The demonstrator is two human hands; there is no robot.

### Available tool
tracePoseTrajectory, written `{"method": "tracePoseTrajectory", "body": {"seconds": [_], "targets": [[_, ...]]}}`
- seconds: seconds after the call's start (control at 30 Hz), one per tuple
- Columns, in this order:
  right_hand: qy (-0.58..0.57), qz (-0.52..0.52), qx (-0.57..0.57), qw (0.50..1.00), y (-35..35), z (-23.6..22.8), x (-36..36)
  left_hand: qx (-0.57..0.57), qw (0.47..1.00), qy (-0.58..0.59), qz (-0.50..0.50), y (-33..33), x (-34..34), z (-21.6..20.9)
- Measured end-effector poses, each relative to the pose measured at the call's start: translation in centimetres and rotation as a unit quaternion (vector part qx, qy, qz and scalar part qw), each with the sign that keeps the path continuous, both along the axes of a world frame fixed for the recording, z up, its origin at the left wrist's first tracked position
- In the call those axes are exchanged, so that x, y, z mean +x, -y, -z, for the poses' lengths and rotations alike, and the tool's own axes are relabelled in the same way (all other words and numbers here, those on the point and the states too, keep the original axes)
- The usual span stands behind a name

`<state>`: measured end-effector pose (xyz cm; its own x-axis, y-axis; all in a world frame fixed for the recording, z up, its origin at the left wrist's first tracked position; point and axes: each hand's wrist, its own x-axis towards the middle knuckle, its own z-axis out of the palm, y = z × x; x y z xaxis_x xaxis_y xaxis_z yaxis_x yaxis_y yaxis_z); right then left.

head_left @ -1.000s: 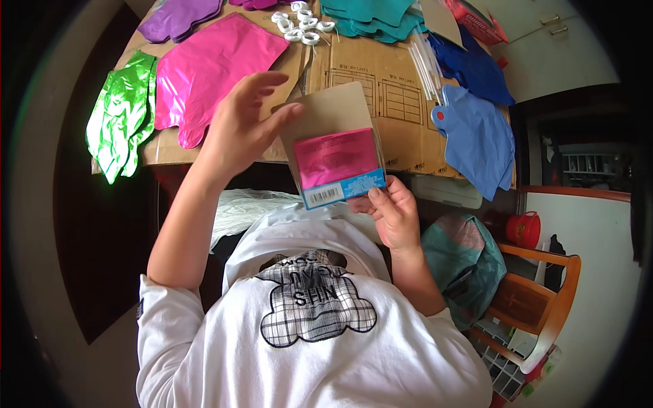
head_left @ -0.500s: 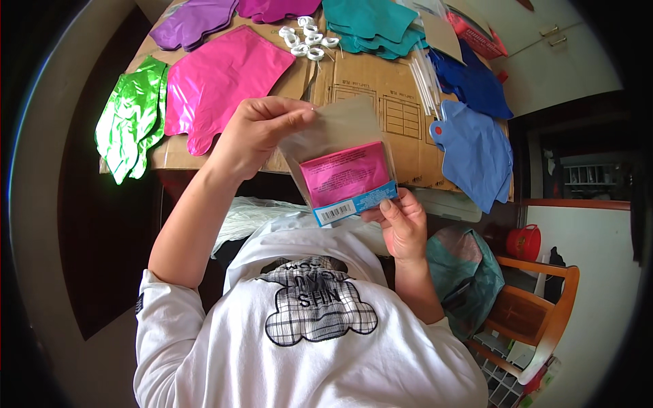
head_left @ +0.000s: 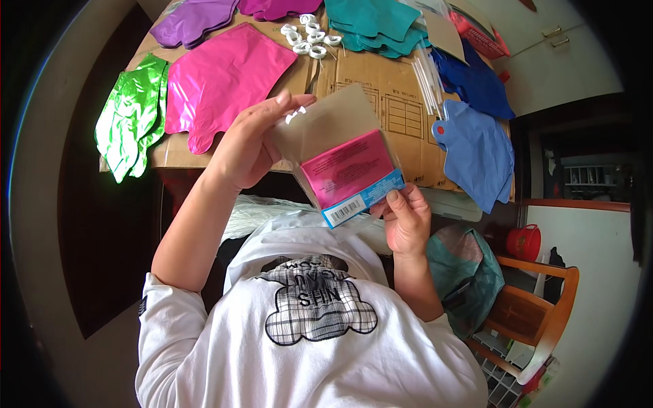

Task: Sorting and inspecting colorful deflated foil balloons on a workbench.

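In front of my chest, over the table's near edge, I hold a clear plastic packet (head_left: 333, 121). Inside it lies a folded pink foil sheet (head_left: 350, 166), with a blue label strip (head_left: 371, 196) bearing a barcode along the lower edge. My right hand (head_left: 408, 221) pinches the packet's lower right corner, thumb in front. At its upper left edge, my left hand (head_left: 252, 146) grips the packet, with part of the fingers hidden behind the plastic. Beyond my left hand lies a flat pink foil balloon (head_left: 228, 78).
On the cardboard-covered table (head_left: 401, 149) lie green foil balloons (head_left: 136, 112), purple ones (head_left: 190, 24), teal ones (head_left: 371, 27) and light blue ones (head_left: 476, 153). White ribbon rolls (head_left: 315, 37) and white sticks (head_left: 426, 81) sit among them. A wooden chair (head_left: 537, 306) stands at right.
The packet has tilted and shifted slightly up and right. My left hand has changed its grip, its thumb raised and fingers now further behind the plastic. My right hand keeps the lower corner.
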<state>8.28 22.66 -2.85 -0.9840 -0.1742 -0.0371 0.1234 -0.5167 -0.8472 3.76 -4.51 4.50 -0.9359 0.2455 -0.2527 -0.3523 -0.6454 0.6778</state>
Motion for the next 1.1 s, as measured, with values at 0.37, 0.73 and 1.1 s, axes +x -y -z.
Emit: {"method": "tracePoseTrajectory", "body": {"seconds": [0.37,0.73,1.1], "targets": [[0.108,-0.060,-0.009,0.992,2.2,-1.5,0.4,0.008,0.991,-0.070,-0.117,-2.9,1.6,3.1],[0.140,-0.028,0.034,0.989,3.0,-0.1,0.4,-0.153,0.985,-0.070,-0.023,-5.6,7.2,6.7],[0.109,-0.025,0.092,0.990,3.0,-0.3,0.6,-0.196,0.978,-0.071,0.014,-4.3,6.7,6.3]]}}
